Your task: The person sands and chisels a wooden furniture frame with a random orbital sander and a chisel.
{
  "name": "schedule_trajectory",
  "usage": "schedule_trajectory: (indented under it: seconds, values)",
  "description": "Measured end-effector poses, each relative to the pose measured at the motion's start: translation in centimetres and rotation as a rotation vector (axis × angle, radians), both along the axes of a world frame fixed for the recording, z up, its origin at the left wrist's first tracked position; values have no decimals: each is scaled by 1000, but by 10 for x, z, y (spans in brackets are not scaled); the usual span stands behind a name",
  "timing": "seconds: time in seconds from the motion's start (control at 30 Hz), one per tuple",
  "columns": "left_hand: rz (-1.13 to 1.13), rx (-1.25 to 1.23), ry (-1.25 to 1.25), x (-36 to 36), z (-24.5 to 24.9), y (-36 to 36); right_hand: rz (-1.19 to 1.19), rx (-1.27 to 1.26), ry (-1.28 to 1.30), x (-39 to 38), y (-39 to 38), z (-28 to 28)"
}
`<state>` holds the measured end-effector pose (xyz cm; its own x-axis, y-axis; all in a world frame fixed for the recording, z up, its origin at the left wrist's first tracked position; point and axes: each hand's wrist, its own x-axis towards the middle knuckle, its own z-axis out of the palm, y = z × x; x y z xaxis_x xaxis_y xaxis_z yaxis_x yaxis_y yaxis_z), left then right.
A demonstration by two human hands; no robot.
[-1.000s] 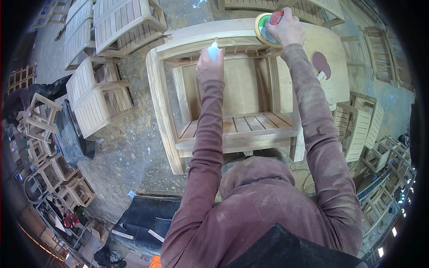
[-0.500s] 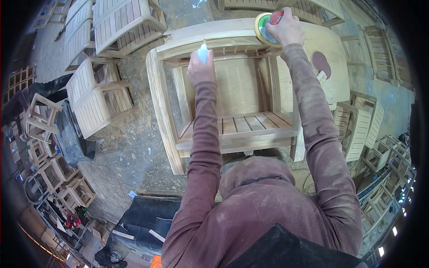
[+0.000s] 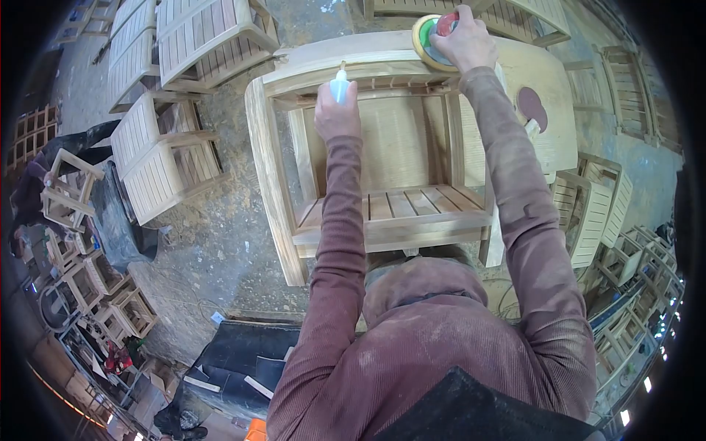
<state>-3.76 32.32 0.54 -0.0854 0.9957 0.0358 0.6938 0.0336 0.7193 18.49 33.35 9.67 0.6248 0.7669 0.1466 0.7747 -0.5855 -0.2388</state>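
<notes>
A slatted wooden chair frame (image 3: pixel 390 226) lies before me on a pale board, its curved top rail (image 3: pixel 368 60) at the far side. My left hand (image 3: pixel 337 116) is closed around a small squeeze bottle (image 3: pixel 339 90) with a pale blue body and white nozzle, its tip pointing up at the rail. My right hand (image 3: pixel 474 45) grips a round piece (image 3: pixel 419 45) with a yellow rim and green and red inside. That piece overlaps the right part of the rail. Its far side is hidden under my fingers.
Dark red sanding discs (image 3: pixel 532 107) lie on the pale board (image 3: pixel 555 143) at the right. Slatted wooden furniture (image 3: pixel 151 176) stands on the floor at both sides. Stools (image 3: pixel 136 312) are stacked at lower left, near a person with a dark sleeve (image 3: pixel 37 180). A black-covered surface (image 3: pixel 235 353) is nearby.
My right hand and the round piece have shifted a little left along the rail. The left hand still holds the bottle near the same spot. The view has moved slightly.
</notes>
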Motion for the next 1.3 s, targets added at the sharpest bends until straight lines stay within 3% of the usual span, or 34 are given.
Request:
schedule_trajectory:
  seconds: [0.07,0.2,0.4,0.57,0.83,0.97,1.13,1.3]
  values:
    - [8,31,-79,-14,5,2,-26,-85,222,-8,8,24]
    - [69,134,-321,-82,12,16,69,-174,19,-8,26,-10]
    - [279,179,-210,-150,-12,34,195,-147,166,-120,69,-8]
    - [280,162,-238,-154,-10,37,267,-158,183,-166,90,-5]
    - [272,177,-321,-156,-11,35,33,-133,56,-102,57,-10]
    - [287,222,-310,-155,-20,39,-36,-133,68,-111,55,-8]
    - [272,226,-265,-156,-19,39,153,-92,125,-175,72,-4]
    - [301,167,-351,-160,-11,33,159,-69,77,-167,65,-6]
